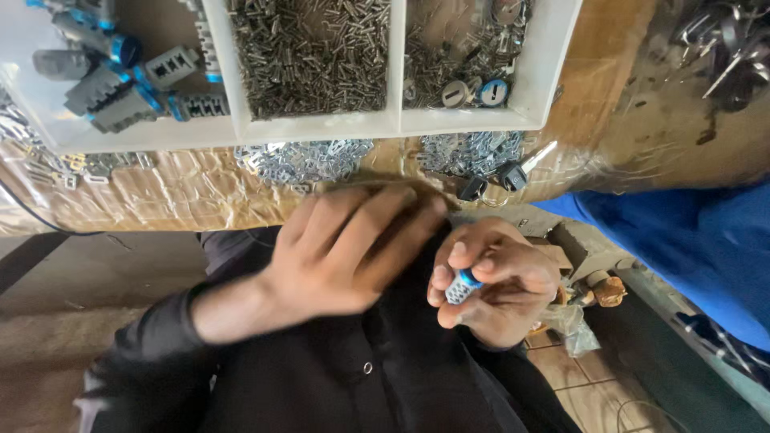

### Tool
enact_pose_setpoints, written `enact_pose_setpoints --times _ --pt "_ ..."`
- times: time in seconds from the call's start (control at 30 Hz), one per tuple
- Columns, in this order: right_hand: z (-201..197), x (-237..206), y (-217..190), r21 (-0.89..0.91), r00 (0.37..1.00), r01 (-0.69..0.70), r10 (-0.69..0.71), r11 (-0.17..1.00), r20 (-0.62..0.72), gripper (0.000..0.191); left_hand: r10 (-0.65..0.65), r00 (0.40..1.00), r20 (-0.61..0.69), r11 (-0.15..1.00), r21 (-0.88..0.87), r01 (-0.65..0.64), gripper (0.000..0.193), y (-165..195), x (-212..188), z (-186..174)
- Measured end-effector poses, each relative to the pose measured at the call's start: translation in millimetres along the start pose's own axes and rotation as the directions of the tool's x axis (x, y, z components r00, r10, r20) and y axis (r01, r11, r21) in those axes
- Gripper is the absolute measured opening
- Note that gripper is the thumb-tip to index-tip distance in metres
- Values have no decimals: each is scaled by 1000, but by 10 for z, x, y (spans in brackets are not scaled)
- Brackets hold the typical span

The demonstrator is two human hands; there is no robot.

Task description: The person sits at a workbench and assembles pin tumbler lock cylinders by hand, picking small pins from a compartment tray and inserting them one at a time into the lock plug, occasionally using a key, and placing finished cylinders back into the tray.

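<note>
Right hand (493, 281): fingers (461, 255) clamped on a small lock cylinder (462, 287) with a blue end, held close to the body. Left hand (353, 248): blurred, fingers extended and lying together, empty, just beside the cylinder. Beyond the fingers, on the desk (184, 192), a white compartment tray (321, 127) holds small metal pins (313, 56); loose keys (513, 170) lie near its edge.

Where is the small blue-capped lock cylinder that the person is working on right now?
In the head view, the lock cylinder is pinched in the right hand, right of centre, just below the bench edge and beside the left hand.
</note>
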State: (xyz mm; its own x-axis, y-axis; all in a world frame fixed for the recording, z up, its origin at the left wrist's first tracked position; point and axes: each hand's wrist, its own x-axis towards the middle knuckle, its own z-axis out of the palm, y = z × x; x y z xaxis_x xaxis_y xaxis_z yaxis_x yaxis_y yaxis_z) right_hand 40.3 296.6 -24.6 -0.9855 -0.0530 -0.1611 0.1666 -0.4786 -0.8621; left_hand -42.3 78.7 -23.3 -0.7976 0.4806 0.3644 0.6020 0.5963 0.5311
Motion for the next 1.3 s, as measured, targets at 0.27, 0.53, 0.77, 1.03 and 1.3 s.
enact_pose_setpoints --times 0.27,0.53,0.77,1.03,1.3 --pt "170 2 79 62 991 -132 133 989 -26 52 -254 967 -1 967 7 254 28 -91 -190 -446" --pt "340 123 232 -81 982 -154 161 985 96 43 -165 985 -43 901 -413 133 26 -52 -73 -500" --pt "542 213 278 -168 956 -264 281 950 88 34 -12 992 122 899 -433 64 32 -257 -365 -747" --pt "656 340 494 1 967 -116 112 993 229 37 -348 930 121 804 -471 362 37 -182 -685 -672" --pt "424 169 303 48 977 -193 187 980 105 41 -23 997 -75 999 -45 20 38 -454 -281 -599"
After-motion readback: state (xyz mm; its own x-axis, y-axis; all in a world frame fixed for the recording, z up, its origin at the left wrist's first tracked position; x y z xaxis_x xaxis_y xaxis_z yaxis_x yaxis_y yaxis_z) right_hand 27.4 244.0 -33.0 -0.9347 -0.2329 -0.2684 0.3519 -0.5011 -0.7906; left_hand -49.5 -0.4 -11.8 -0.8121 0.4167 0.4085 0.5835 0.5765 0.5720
